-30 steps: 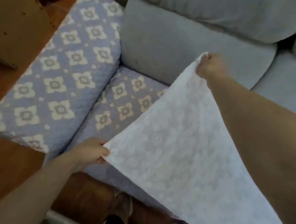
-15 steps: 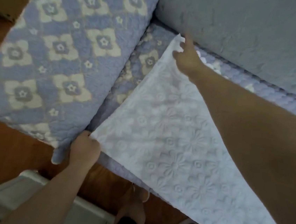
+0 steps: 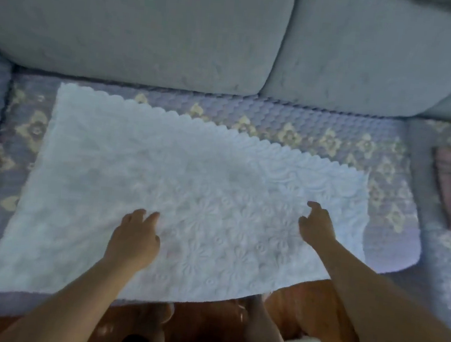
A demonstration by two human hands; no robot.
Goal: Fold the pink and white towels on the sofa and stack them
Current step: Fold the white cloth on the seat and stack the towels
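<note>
White towel (image 3: 190, 172) lies spread flat on the sofa seat (image 3: 320, 136), embossed flower pattern up, scalloped edge toward the back cushions. Its near right corner hangs past the seat front, over the wood floor (image 3: 202, 330). I see my left hand (image 3: 135, 240) resting palm-down on the towel near its front-middle, fingers loosely spread, pinching nothing. My right hand (image 3: 316, 225) hovers or lightly touches the towel toward its right side, fingers open and a bit curled, nothing held; can't tell if there's contact. Both hands well apart, w/ bare towel between.

Seat is covered w/ a quilted lilac cover w/ cream flower motifs, showing around the towel at left, back and right. Two grey back cushions (image 3: 139, 22) stand behind.

Far right, on the next seat section, a folded pile: pink towel (image 3: 445, 188) at the bottom w/ a pale folded piece on top, blurry, partly cut by the frame edge. No containers in view that I can make out. My legs and feet show below, on the floor.
</note>
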